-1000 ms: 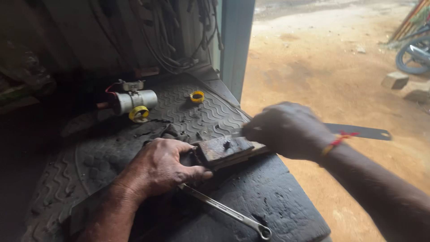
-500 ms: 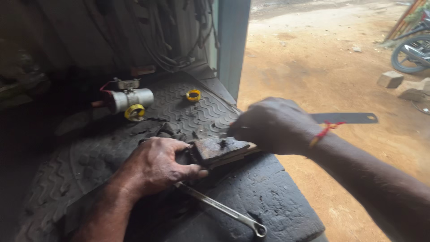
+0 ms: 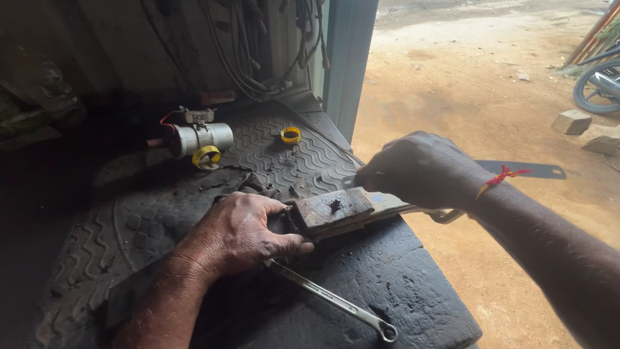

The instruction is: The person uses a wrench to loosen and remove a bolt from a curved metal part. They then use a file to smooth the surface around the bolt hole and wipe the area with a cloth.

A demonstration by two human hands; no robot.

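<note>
Rust covers the flat metal block [image 3: 332,210] that both hands work on; it lies on a worn tyre tread [image 3: 361,284] spread over the bench. The left hand [image 3: 242,236] clamps its near end, fingers curled together against the block's side and the thumb pressed along its lower edge. The right hand [image 3: 420,169] is closed over a hacksaw whose blade [image 3: 529,170] sticks out beyond the wrist; its fingers are wrapped tight around the frame, though exactly how they sit under the palm cannot be told. The saw lies across the block's far end, just beyond the left fingertips. No finished cut shows, and the block looks whole, so the sawing seems at an early stage, with most of it left.

Just below the left thumb lies a ring spanner [image 3: 332,302], touching the tread and apart from the block. Well beyond the left knuckles sit a small grey cylindrical motor with wires [image 3: 197,137], a yellow tape roll [image 3: 206,156] against it, and a yellow ring [image 3: 290,134]. Nothing lies in the saw's line except the left fingers, which sit close to it.
</note>
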